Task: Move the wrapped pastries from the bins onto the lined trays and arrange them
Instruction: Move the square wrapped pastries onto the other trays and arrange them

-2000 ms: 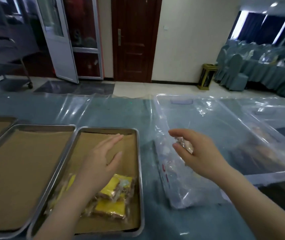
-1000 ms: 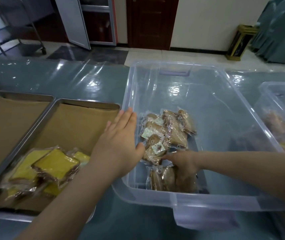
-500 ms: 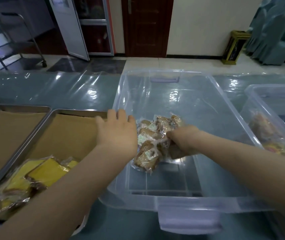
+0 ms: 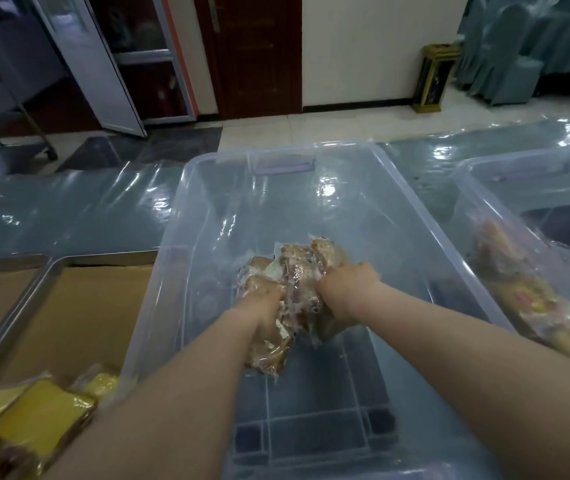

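I have both hands down inside the clear plastic bin point(image 4: 204, 216), closed around one heap of wrapped brown pastries point(image 4: 299, 268). The left hand point(image 4: 263, 308) grips the heap's left flank, fingers curled into the crinkled film. The right hand point(image 4: 345, 289) grips the opposite flank, knuckles up and fingers bent tight around the wrappers. The pastries sit between the two sets of fingers, with some packets sticking out beyond the fingertips and others hanging below the palms. Whether the heap is touching the bin floor I cannot say for sure, since the film blurs there.

Left of my left fingers, beyond the bin wall, lies a metal tray point(image 4: 51, 268) lined with brown paper. Wrapped yellow cake slices point(image 4: 34, 420) rest at its near end, beside my left forearm. Right of my right fingers stands a second clear bin point(image 4: 477, 174), with more wrapped pastries point(image 4: 532, 306) inside. Everything sits on a table under a glossy plastic sheet point(image 4: 69, 209).
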A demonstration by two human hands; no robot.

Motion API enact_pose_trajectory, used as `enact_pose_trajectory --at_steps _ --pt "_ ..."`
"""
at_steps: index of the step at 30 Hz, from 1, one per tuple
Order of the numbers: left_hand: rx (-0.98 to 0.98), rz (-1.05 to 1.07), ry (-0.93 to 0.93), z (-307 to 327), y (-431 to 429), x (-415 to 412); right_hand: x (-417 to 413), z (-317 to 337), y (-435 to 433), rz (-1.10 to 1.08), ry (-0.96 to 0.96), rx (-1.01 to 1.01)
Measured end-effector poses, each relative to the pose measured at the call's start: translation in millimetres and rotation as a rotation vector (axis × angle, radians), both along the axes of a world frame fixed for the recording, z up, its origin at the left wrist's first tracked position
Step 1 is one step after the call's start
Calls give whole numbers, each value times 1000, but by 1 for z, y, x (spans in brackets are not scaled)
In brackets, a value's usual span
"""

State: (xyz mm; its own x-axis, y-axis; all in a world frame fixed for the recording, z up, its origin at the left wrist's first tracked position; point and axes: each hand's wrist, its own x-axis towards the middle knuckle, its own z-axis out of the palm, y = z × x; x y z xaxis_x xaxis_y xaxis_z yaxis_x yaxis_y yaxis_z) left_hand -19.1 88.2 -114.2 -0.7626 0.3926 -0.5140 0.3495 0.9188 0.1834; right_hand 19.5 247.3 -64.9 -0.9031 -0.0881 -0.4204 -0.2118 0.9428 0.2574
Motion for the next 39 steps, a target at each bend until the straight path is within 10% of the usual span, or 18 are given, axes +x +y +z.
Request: enact_pose_trajectory --at_steps 26,39 --pt "12 144 133 -28 -4 0 4 -44 -10 600 62 169" --pt "-5 286 172 10 8 9 -10 -4 5 300 155 122"
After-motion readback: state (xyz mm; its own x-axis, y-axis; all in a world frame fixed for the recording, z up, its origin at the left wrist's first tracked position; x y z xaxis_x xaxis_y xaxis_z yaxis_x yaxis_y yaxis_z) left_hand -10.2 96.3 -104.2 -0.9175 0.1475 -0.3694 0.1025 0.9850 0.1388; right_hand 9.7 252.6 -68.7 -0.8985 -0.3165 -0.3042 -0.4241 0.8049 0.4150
